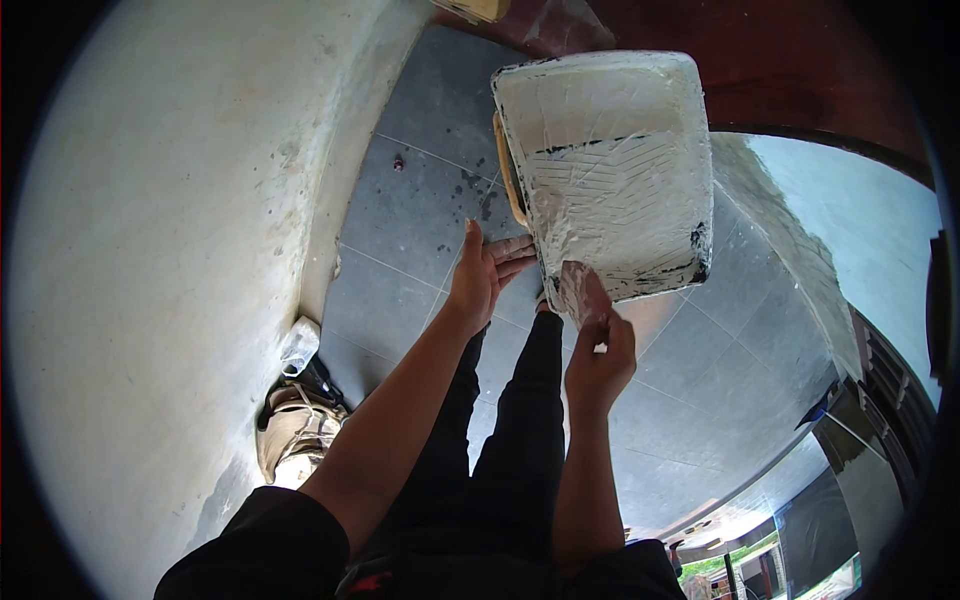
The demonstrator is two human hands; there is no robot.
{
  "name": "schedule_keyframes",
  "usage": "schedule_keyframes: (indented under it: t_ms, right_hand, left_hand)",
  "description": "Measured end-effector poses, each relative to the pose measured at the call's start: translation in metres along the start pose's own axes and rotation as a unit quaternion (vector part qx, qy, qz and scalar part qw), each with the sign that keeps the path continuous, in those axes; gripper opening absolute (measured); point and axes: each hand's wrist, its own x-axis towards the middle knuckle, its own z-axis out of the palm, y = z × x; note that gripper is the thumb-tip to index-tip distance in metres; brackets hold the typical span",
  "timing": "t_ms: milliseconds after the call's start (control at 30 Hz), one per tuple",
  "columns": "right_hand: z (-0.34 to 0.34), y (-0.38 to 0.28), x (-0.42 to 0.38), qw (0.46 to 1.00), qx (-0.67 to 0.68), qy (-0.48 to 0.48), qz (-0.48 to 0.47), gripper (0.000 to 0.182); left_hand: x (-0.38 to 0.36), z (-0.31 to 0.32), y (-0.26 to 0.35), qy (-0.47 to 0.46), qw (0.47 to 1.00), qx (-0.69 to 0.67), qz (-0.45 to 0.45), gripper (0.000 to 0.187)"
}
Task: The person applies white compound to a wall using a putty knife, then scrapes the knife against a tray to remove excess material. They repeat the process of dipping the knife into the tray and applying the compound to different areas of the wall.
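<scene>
A paint tray [704, 160] coated in thick white paste lies in front of me, ridged across its middle and dark along parts of its rim. My right hand [603, 360] is closed round a paste-smeared scraper [574, 288], whose flat end overlaps the tray's near edge. At the tray's near left corner, my left hand [482, 270] has its fingers stretched out and its thumb apart; the whitened fingertips are right at the rim. Paste is heaped inside the tray close to those fingers. A tan curved strip [507, 170] shows along the tray's left side.
Grey floor tiles [400, 230] with dark spots lie below. A pale wall [170, 250] runs along the left, with a tan bag [293, 425] and clear plastic [300, 345] at its foot. Beyond the tray is a dark red surface [800, 70].
</scene>
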Motion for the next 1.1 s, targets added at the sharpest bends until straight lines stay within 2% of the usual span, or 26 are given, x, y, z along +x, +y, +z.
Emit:
schedule_keyframes:
  t_ms: [67,100,167,233,400,533,633,700,833,933,1000,1033,1100]
  right_hand:
    - [0.007,0.013,0.019,0.995,0.072,-0.025,0.063,0.016]
    - [0.009,0.014,0.026,0.995,0.073,-0.026,0.063,0.016]
    - [0.014,0.014,0.039,0.994,0.1,-0.034,0.027,0.02]
    - [0.017,0.015,0.048,0.993,0.1,-0.044,0.036,0.021]
    - [0.024,0.02,0.06,0.992,0.083,-0.092,-0.009,0.022]
    - [0.029,0.021,0.068,0.991,0.098,-0.081,-0.034,0.018]
    - [0.018,0.013,0.08,0.984,0.126,-0.124,-0.009,0.018]
    - [0.006,0.006,0.09,0.965,0.125,-0.226,0.041,0.018]
    - [0.008,0.011,0.102,0.965,0.139,-0.22,0.029,0.018]
    - [0.003,0.026,0.112,0.953,0.151,-0.261,0.035,0.017]
    - [-0.004,0.03,0.117,0.87,0.332,-0.326,0.163,0.017]
    - [-0.009,0.032,0.118,0.873,0.333,-0.32,0.158,0.017]
    - [-0.026,0.037,0.112,0.784,0.462,-0.328,0.255,0.019]
  left_hand:
    - [-0.001,0.003,-0.001,0.0,1.0,0.017,0.003,0.103]
    - [-0.001,0.004,-0.002,0.001,1.0,0.017,0.003,0.103]
    - [-0.001,0.005,-0.006,0.013,1.0,0.02,0.004,0.102]
    - [-0.001,0.005,-0.008,0.013,1.0,0.023,0.01,0.101]
    - [-0.003,0.008,-0.011,0.022,0.999,0.026,0.023,0.099]
    - [-0.005,0.011,-0.011,0.035,0.999,0.021,0.025,0.098]
    - [-0.005,0.014,-0.01,0.043,0.999,0.018,0.026,0.096]
    - [-0.006,0.014,-0.011,0.046,0.998,0.016,0.028,0.096]
    - [-0.003,0.01,-0.015,0.033,0.999,0.03,0.026,0.097]
    - [-0.007,0.014,-0.009,0.045,0.998,0.033,0.012,0.099]
    - [-0.011,0.018,-0.003,0.06,0.997,0.041,0.005,0.1]
    - [-0.012,0.012,-0.005,0.052,0.998,0.044,0.017,0.099]
    - [-0.018,0.002,-0.008,0.031,0.998,0.05,0.039,0.098]
